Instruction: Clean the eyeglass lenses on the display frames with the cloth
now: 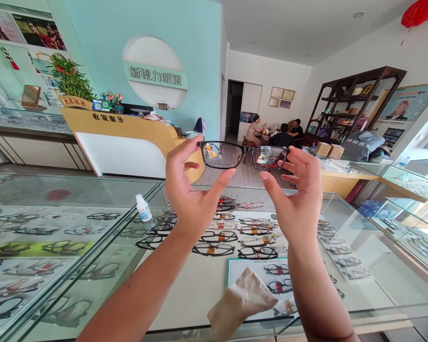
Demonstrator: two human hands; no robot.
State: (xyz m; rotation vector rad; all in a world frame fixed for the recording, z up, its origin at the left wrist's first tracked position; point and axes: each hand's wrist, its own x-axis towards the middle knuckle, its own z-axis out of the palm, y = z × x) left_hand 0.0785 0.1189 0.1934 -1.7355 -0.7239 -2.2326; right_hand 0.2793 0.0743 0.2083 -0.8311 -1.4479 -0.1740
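Observation:
A pair of black-framed eyeglasses [247, 151] is held up level above the display case, lenses side by side. My left hand [194, 185] grips its left end, thumb below the lens and fingers at the frame's corner. At the other end, my right hand [293, 183] pinches the frame's right corner, thumb under the lens. Small stickers or print show on both lenses. Below my hands a crumpled beige cloth [244, 301] lies on the glass. A white bottle [143, 208] stands on the glass to the left of my left hand.
Rows of eyeglasses [219, 236] lie inside the glass case under me. More glass cases [413, 183] stand at right. A yellow and white counter [125, 147] stands ahead left. Several people [281, 135] sit round a table at the back, near a dark shelf [352, 102].

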